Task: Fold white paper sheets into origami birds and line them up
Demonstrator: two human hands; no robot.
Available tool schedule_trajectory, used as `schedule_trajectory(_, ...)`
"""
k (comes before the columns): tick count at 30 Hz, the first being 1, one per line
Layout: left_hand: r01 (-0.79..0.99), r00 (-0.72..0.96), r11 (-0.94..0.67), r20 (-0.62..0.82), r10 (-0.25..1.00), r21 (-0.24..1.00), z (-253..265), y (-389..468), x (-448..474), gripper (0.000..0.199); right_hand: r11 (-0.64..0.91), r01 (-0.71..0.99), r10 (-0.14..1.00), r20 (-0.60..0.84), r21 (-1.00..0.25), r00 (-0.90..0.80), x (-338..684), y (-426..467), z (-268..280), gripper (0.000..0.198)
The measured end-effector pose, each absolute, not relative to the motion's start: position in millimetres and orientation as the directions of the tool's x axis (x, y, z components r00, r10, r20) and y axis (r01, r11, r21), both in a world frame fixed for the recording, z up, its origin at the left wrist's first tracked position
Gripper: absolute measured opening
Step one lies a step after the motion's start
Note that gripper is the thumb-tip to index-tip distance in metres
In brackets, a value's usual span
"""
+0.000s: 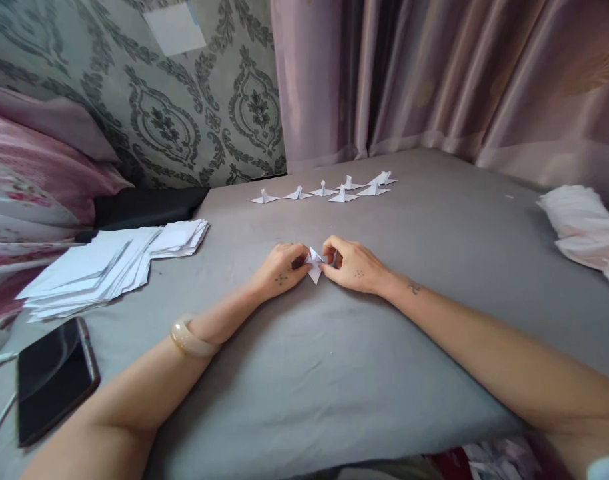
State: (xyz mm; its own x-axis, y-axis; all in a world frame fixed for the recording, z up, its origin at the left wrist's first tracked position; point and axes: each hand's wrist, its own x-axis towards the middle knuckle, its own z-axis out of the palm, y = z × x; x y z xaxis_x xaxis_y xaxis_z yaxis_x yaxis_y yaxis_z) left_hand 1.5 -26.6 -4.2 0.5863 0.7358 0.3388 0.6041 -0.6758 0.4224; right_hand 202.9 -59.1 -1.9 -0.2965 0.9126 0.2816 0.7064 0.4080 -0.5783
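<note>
A small folded white paper figure is pinched between both hands, just above the grey sheet. My left hand grips its left side with thumb and forefinger. On the other side, my right hand holds it the same way, with the fingers curled. One pointed flap hangs toward me and another sticks up; the fingertips cover the side edges. Farther back, several finished-looking folded paper figures stand in loose rows, each with flat points and a raised middle.
Stacked white paper sheets lie at the left beside a black flat object. A dark phone rests nearer, with white cables next to it. Crumpled white cloth is at the right; curtains hang behind.
</note>
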Motion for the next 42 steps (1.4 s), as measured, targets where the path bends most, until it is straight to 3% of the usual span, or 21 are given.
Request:
schedule_trajectory(6,0.568,0.611,-0.681,0.318,0.725,0.463,-2.8,-27.9,2.1,0.005,0.451,0.714,0.892,0.288,-0.535,-0.348,201.0,-55.2,-8.4,0.015)
schedule_trajectory(15,0.613,0.54,-0.525,0.172,0.824,0.59,-4.3,-21.2,-0.9,0.019,0.412,0.713,0.911,0.256,-0.567,-0.323,201.8,-50.2,-10.2,0.013)
schedule_trajectory(27,0.635,0.582,-0.59,0.193,0.79,0.498,-2.7,-21.2,2.7,0.024,0.374,0.806,0.927,0.196,-0.459,-0.318,194.0,-50.3,-3.0,0.016)
schedule_trajectory(31,0.551,0.642,-0.67,0.259,0.721,0.497,-2.3,-17.9,-2.1,0.023,0.408,0.77,0.913,0.228,-0.491,-0.338,198.2,-49.5,-5.5,0.016)
schedule_trajectory(36,0.562,0.582,-0.553,0.181,0.793,0.615,-3.7,-16.5,-2.9,0.023,0.37,0.727,0.929,0.211,-0.578,-0.305,199.0,-43.9,-9.2,0.012)
schedule_trajectory(42,0.597,0.581,-0.573,0.19,0.791,0.561,-3.4,-19.0,3.1,0.029,0.368,0.738,0.93,0.229,-0.566,-0.288,195.6,-45.6,-9.0,0.011)
